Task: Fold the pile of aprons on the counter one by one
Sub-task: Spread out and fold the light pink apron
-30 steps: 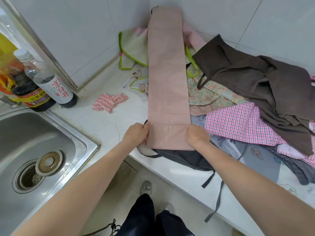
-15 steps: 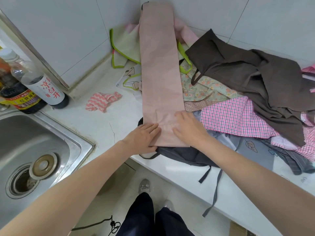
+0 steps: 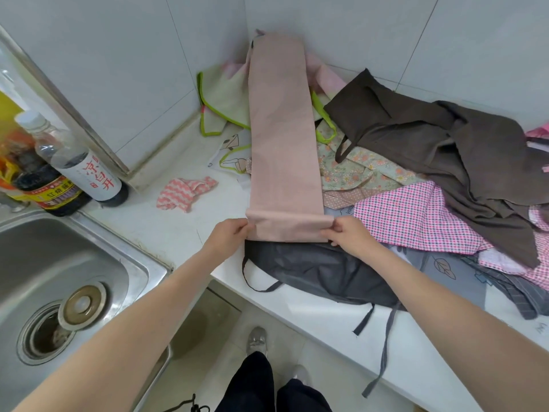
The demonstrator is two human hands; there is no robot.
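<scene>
A pink apron (image 3: pixel 282 138), folded into a long narrow strip, runs from the wall corner down to the counter's front. Its near end is turned over into a short fold (image 3: pixel 289 228). My left hand (image 3: pixel 228 237) pinches the fold's left end and my right hand (image 3: pixel 349 233) pinches its right end. The strip lies on a pile of aprons: a dark grey one (image 3: pixel 323 272) under its near end, a pink checked one (image 3: pixel 416 218), a floral one (image 3: pixel 356 171), a brown one (image 3: pixel 445 144) and a light green one (image 3: pixel 225 105).
A steel sink (image 3: pixel 59 278) lies at the left with two bottles (image 3: pixel 71 171) behind it. A small pink striped cloth (image 3: pixel 184 191) sits on the white counter (image 3: pixel 148 221). Grey apron ties (image 3: pixel 383 352) hang over the counter's front edge. Tiled walls close the corner.
The hands pressed the folded near end flat half a second ago. Now they pinch both ends of it again, and the fold has rolled farther up the strip, baring more dark grey apron.
</scene>
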